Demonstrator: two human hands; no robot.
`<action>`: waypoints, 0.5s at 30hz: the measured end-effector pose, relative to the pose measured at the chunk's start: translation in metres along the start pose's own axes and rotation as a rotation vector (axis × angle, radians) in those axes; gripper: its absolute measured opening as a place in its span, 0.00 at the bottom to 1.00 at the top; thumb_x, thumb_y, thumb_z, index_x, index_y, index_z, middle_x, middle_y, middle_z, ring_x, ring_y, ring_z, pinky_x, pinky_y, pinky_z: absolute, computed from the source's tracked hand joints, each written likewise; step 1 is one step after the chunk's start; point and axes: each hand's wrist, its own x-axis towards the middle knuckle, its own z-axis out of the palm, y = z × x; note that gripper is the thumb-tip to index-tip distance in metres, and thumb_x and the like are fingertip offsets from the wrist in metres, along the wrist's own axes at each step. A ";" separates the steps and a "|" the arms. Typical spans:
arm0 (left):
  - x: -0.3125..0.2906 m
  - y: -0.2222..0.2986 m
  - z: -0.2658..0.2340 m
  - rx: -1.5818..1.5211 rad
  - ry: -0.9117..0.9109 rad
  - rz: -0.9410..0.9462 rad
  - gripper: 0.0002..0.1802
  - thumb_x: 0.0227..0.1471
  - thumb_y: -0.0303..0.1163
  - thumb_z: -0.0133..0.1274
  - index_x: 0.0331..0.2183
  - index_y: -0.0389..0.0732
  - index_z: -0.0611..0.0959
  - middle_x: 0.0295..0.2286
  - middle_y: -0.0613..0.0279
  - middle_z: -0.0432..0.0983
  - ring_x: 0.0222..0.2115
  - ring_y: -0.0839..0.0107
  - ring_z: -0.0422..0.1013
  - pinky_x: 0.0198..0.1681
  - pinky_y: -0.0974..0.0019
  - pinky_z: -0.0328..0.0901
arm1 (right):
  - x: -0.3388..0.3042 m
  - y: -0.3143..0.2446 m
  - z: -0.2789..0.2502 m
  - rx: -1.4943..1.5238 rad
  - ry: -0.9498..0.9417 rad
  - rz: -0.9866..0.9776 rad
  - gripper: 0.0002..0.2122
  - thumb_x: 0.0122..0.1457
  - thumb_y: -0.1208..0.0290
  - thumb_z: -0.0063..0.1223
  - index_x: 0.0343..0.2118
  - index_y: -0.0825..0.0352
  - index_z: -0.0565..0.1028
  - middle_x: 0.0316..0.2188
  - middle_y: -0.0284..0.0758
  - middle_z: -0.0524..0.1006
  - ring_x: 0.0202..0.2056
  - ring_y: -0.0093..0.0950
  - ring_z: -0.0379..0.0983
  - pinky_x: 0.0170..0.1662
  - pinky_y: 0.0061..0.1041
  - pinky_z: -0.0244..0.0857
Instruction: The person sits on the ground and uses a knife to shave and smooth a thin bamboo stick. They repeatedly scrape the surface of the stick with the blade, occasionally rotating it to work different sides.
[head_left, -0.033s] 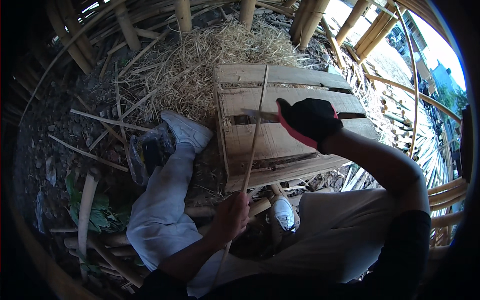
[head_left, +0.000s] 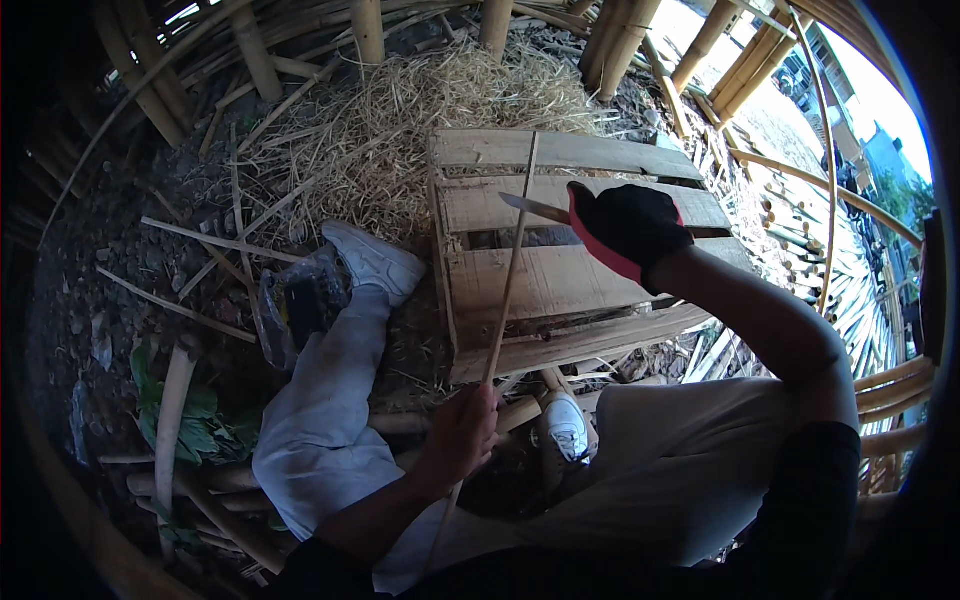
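Observation:
My bare left hand (head_left: 462, 437) is wrapped round the lower part of a long, thin bamboo strip (head_left: 512, 275). The strip slants up and away across a wooden slatted crate (head_left: 590, 205), and its tail runs below my fist toward my lap. Over the crate, my right hand (head_left: 632, 235), in a black and red glove, grips a knife (head_left: 535, 208). Its blade points left and crosses the strip's upper part; whether the two touch I cannot tell. The glove hides most of the knife's handle.
Pale shavings (head_left: 400, 120) heap behind the crate. My shoe (head_left: 372, 262) rests left of it, beside a clear plastic bag (head_left: 285, 310) with something dark inside. Bamboo posts (head_left: 613, 45) stand at the back; many cut bamboo pieces (head_left: 850, 290) lie at right.
My right hand and the knife have shifted a little right and away from me, and the blade shows more clearly. My left hand and the strip have hardly moved.

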 end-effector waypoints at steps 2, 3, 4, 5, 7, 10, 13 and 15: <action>0.001 -0.005 0.001 0.103 0.033 0.069 0.15 0.68 0.47 0.43 0.33 0.48 0.68 0.14 0.77 0.54 0.10 0.85 0.51 0.11 0.76 0.49 | -0.020 -0.009 -0.008 -0.047 -0.049 0.035 0.32 0.70 0.48 0.24 0.27 0.64 0.81 0.25 0.44 0.81 0.31 0.47 0.79 0.42 0.45 0.71; 0.003 -0.007 0.002 0.155 0.045 0.110 0.14 0.69 0.46 0.43 0.34 0.48 0.69 0.14 0.77 0.55 0.10 0.85 0.51 0.11 0.76 0.49 | -0.037 -0.012 0.007 -0.090 0.028 -0.161 0.32 0.70 0.48 0.24 0.28 0.64 0.81 0.26 0.44 0.81 0.33 0.46 0.79 0.45 0.44 0.71; 0.005 -0.008 0.004 0.158 0.047 0.105 0.13 0.68 0.45 0.44 0.34 0.47 0.69 0.14 0.77 0.55 0.10 0.85 0.51 0.11 0.76 0.49 | -0.056 -0.034 -0.008 -0.056 -0.241 -0.057 0.32 0.69 0.48 0.24 0.28 0.64 0.82 0.27 0.45 0.81 0.35 0.46 0.79 0.47 0.44 0.71; 0.007 -0.008 0.006 0.160 0.049 0.101 0.13 0.68 0.44 0.44 0.35 0.47 0.69 0.15 0.77 0.55 0.10 0.86 0.51 0.11 0.75 0.50 | -0.061 -0.031 0.004 -0.054 -0.197 -0.142 0.32 0.69 0.48 0.25 0.27 0.64 0.82 0.27 0.45 0.81 0.35 0.46 0.79 0.47 0.44 0.71; 0.006 -0.011 0.002 0.244 0.092 0.129 0.14 0.68 0.45 0.46 0.35 0.45 0.71 0.15 0.76 0.58 0.10 0.85 0.54 0.12 0.75 0.52 | -0.054 -0.036 0.005 -0.034 -0.224 -0.142 0.32 0.69 0.47 0.25 0.26 0.64 0.82 0.27 0.46 0.81 0.34 0.47 0.79 0.46 0.44 0.70; 0.009 -0.016 -0.001 0.407 0.149 0.214 0.19 0.66 0.49 0.49 0.35 0.41 0.73 0.16 0.73 0.63 0.12 0.84 0.61 0.13 0.74 0.56 | -0.017 -0.009 -0.007 -0.089 -0.008 -0.052 0.32 0.69 0.47 0.24 0.29 0.66 0.81 0.25 0.46 0.80 0.32 0.48 0.79 0.45 0.45 0.71; 0.004 -0.009 0.004 0.445 0.169 0.198 0.20 0.65 0.49 0.51 0.35 0.41 0.73 0.16 0.71 0.64 0.11 0.84 0.62 0.12 0.74 0.57 | -0.038 -0.019 -0.006 -0.094 -0.212 -0.069 0.32 0.69 0.45 0.24 0.33 0.66 0.81 0.31 0.46 0.81 0.38 0.47 0.79 0.48 0.43 0.70; 0.005 -0.014 0.002 0.427 0.166 0.186 0.20 0.64 0.49 0.51 0.35 0.41 0.73 0.16 0.71 0.64 0.11 0.84 0.62 0.12 0.74 0.58 | -0.061 -0.030 0.011 -0.077 -0.250 -0.112 0.30 0.69 0.46 0.28 0.34 0.65 0.81 0.35 0.45 0.82 0.42 0.46 0.78 0.49 0.43 0.70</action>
